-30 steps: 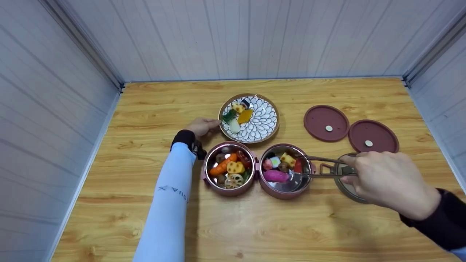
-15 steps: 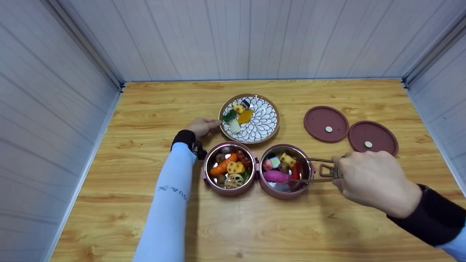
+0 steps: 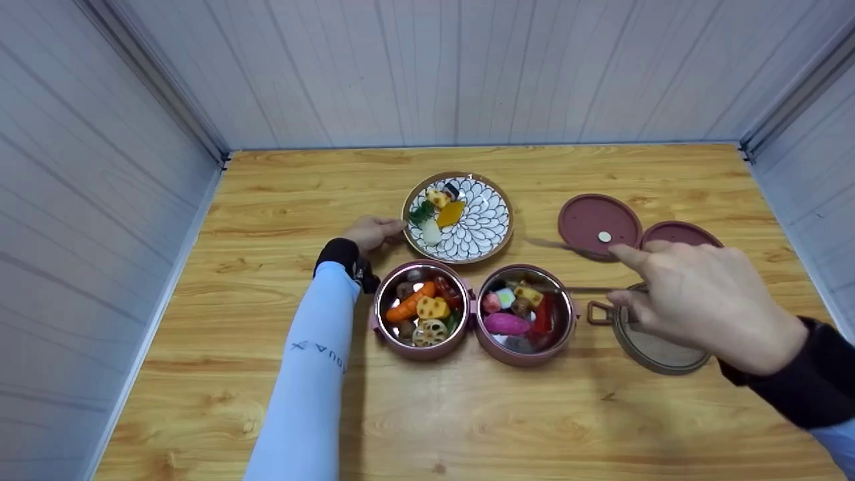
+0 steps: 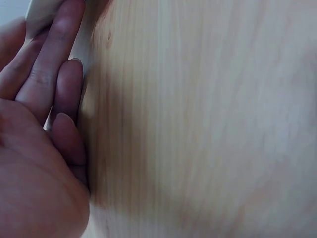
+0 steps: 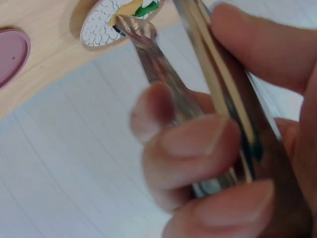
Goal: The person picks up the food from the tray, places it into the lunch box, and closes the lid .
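Note:
In the head view my left hand (image 3: 371,234) holds the left rim of a petal-patterned plate (image 3: 484,224), thumb on top; fingers (image 4: 54,59) reach under the rim in the left wrist view. Toy food, including a yellow piece (image 3: 451,214) and leafy greens (image 3: 422,212), lies on the plate's left half. My right hand (image 3: 701,300) grips metal tongs (image 3: 591,290), their arms spread apart and nothing between them. One arm reaches over the right pink container (image 3: 524,359), the other past its far side. Inside are a magenta piece (image 3: 505,324), a red piece (image 3: 544,314) and several others.
Joined to its left is another pink container (image 3: 422,354), holding a toy carrot (image 3: 409,304), a lotus slice (image 3: 429,333) and more. Two dark red lids (image 3: 591,220) lie at back right. A grey-brown lid (image 3: 658,347) sits partly beneath my right hand. White panels (image 3: 454,80) enclose the table.
The tongs have risen out of the right container and their arms have spread wider, turning toward the plate side. The red piece has shifted slightly inside. My left hand and the plate stay put.

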`<state>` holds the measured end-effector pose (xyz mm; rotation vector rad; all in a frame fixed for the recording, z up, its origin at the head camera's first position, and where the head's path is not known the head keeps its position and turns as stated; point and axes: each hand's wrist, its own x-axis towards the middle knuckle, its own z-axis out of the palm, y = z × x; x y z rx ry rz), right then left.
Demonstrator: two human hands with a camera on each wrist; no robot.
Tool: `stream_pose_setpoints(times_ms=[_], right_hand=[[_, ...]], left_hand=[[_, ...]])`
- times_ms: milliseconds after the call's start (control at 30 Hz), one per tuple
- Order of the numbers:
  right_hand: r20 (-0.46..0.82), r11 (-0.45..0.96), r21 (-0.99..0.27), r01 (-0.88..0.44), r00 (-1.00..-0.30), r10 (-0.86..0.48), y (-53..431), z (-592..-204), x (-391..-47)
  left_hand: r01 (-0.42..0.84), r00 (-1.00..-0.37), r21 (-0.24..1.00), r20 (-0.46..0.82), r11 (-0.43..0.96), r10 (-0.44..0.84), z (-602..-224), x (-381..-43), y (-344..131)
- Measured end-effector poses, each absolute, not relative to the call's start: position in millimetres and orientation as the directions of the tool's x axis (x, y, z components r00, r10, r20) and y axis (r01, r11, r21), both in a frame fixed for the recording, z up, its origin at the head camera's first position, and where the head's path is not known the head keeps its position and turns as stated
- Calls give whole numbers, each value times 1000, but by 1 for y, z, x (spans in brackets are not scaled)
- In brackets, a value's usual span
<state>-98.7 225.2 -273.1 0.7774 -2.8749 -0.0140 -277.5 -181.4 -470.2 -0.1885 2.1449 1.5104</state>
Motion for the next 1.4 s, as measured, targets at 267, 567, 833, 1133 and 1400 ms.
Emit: stream_pose_setpoints(times_ms=[267, 567, 833, 1133, 1400], right_hand=[[106, 888, -83, -452, -890, -444, 215, -281, -136], [-9, 914, -209, -349, -934, -358, 195, -315, -191], [-116, 900, -165, -405, -898, -425, 167, -354, -235], [-136, 891, -150, -428, -884, -447, 145, -365, -267], [-145, 892, -136, -430, -882, -448, 145, -370, -271]], left_hand=[[-392, -863, 846, -474, 361, 176, -469, -277, -183], [-382, -867, 845, -468, 373, 172, -468, -277, -184], [-369, -871, 824, -468, 430, 150, -464, -271, -183], [-373, -861, 831, -476, 412, 181, -466, -271, -183], [-399, -856, 841, -485, 366, 180, -467, -273, -184]])
